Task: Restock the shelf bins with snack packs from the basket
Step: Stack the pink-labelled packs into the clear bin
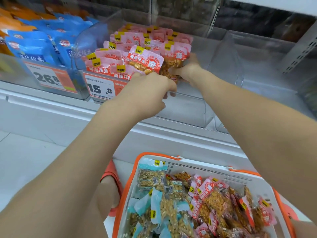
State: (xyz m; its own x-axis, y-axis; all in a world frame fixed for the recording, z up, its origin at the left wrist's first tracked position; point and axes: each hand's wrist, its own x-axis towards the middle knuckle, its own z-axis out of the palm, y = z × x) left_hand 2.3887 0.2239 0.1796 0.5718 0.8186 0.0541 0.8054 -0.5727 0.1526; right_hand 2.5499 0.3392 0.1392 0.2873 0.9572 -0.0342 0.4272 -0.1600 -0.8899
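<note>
Both my hands reach into a clear shelf bin [187, 109] half filled with pink peanut snack packs [130, 43]. My left hand [151, 90] pinches the lower edge of one pink pack [145, 61] at the front of the pile. My right hand [187, 71] grips another pink pack [173, 62] standing beside it; its fingers are partly hidden behind the pack. Below, a white basket with orange rim [192, 164] holds several pink packs [223, 201] on the right and light-blue packs [154, 189] on the left.
A bin of blue pouches [39, 47] stands to the left, with orange packs behind it. Price tags 26.8 [48, 77] and 15.8 [100, 88] hang on the bin fronts. An empty clear bin [257, 69] sits to the right. My foot in an orange sandal [111, 186] is beside the basket.
</note>
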